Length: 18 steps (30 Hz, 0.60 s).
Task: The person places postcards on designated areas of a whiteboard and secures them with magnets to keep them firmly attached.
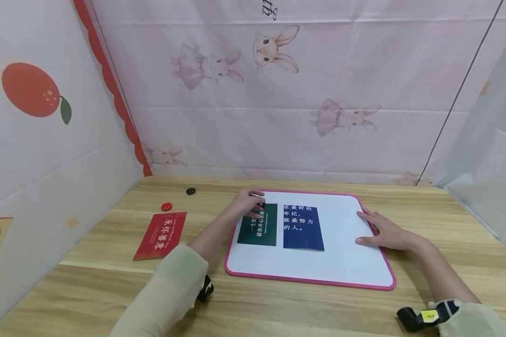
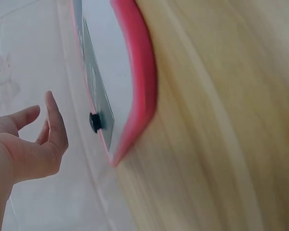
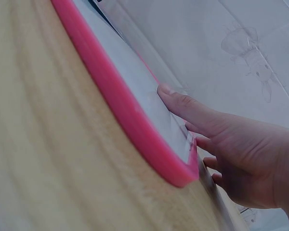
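Note:
A whiteboard (image 1: 341, 262) with a pink rim lies flat on the table. On its left part is a dark green card (image 1: 257, 236) with white writing, beside a dark blue card (image 1: 302, 236). A round black magnet (image 2: 95, 122) sits at the green card's far end. My left hand (image 1: 246, 202) hovers over that end; in the left wrist view its fingers are apart from the magnet, holding nothing. At the board's right edge my right hand (image 1: 381, 230) rests with fingers extended, the thumb (image 3: 171, 94) over the white surface and the other fingers near the rim.
A red card (image 1: 162, 236) lies on the wooden table (image 1: 278, 309) to the left. Behind it are a red round magnet (image 1: 166, 206) and a black round one (image 1: 190, 191). A rabbit-print cloth (image 1: 253, 140) hangs at the table's back edge.

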Each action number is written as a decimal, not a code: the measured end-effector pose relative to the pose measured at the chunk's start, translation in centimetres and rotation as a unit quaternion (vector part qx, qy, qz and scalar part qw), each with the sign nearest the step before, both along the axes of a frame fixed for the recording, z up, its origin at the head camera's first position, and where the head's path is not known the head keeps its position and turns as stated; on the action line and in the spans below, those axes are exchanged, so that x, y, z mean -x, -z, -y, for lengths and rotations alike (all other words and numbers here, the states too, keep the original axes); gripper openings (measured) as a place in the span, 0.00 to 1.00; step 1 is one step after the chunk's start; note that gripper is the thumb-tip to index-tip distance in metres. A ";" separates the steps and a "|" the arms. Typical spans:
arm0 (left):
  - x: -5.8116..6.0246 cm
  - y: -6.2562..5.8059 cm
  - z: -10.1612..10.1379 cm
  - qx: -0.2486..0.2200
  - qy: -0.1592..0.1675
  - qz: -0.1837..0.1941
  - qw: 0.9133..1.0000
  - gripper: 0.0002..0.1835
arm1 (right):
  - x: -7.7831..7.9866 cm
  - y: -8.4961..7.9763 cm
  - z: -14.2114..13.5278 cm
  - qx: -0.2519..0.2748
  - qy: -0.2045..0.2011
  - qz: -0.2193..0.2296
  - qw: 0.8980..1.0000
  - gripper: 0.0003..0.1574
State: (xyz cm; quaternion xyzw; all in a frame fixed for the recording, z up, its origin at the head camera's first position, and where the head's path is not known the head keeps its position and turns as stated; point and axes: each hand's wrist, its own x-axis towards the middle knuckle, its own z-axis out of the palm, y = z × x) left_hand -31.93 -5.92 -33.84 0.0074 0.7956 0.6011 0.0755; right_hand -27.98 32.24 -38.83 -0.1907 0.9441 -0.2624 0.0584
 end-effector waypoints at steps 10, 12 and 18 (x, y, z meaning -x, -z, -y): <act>0.7 0.0 2.3 0.010 -0.059 0.004 0.998 0.15 | 0.0 0.0 -0.1 0.003 -0.001 0.000 1.000 0.55; 0.8 0.1 2.7 0.014 -0.068 0.003 0.998 0.15 | 0.0 0.0 -0.1 0.003 -0.001 0.000 1.000 0.55; 1.4 0.6 4.1 0.026 -0.095 0.004 0.995 0.15 | -0.1 0.1 -0.1 0.003 -0.004 -0.003 1.000 0.55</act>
